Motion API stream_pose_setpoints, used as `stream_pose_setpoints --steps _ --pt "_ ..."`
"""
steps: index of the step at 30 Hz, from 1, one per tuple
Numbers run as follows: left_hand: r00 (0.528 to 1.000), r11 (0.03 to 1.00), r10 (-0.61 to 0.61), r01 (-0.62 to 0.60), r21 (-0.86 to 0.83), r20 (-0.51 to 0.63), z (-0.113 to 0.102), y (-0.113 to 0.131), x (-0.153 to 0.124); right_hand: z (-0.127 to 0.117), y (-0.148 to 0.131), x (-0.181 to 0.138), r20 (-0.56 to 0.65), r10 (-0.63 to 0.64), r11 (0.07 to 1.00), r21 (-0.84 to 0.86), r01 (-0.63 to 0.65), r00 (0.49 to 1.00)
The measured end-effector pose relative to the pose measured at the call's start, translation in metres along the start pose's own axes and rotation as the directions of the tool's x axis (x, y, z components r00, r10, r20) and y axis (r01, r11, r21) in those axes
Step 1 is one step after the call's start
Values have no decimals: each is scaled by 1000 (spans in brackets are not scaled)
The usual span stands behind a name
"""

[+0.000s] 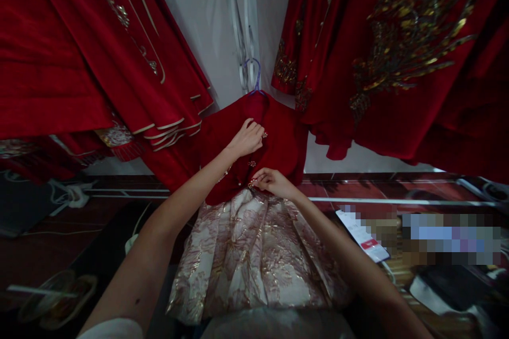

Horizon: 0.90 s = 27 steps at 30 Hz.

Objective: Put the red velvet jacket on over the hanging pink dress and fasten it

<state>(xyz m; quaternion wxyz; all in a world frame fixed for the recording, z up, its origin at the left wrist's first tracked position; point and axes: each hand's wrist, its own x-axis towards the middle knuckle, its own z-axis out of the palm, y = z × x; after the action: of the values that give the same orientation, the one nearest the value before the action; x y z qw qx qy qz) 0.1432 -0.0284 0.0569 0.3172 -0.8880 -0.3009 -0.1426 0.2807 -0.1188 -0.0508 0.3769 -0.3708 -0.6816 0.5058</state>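
Head view: red jacket (280,143) hangs collar-up, long axis vertical, left hand (247,139) and right hand (273,182) pinching its front.

Both slim forearms run bare down to the left hand (248,139) and right hand (273,181). A white fabric sleeve edge (113,329) covers the left upper arm — a small dark mole dots that forearm.
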Motion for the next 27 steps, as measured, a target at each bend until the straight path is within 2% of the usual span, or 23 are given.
stream_pose_setpoints --steps 3,12,14,16,18,21,23,25,27 --pt "997 997 68 -68 24 21 1 -8 2 -2 -3 -1 14 -7 1000 -2 7 1000" --pt "1000 999 8 -9 -36 -16 3 -15 3 -4 -5 -3 23 -28 999 -25 29 999" --pt "999 997 -23 20 -73 -39 1 -15 1 -8 -11 -3 38 -55 998 -36 56 998" --pt "992 988 -118 112 -105 -53 -3 -14 -2 -16 -20 3 7 -107 994 -26 108 994" --pt "963 960 -262 254 -115 -63 -9 -12 -4 -26 -32 15 -121 -168 985 9 170 978" --pt "886 887 -458 452 -88 -69 -21 -7 -7 -37 -52 46 -336 -243 960 55 276 910" --pt "831 834 -552 549 -64 -67 -28 -6 -8 -39 -62 68 -286 -282 945 79 316 916" --pt "775 778 -628 625 -63 -68 -33 -8 -12 -38 -68 88 -276 -242 967 10 254 930" --pt "721 723 -690 685 -89 -64 -35 -19 -17 -39 -69 102 -368 -163 981 -158 111 915"
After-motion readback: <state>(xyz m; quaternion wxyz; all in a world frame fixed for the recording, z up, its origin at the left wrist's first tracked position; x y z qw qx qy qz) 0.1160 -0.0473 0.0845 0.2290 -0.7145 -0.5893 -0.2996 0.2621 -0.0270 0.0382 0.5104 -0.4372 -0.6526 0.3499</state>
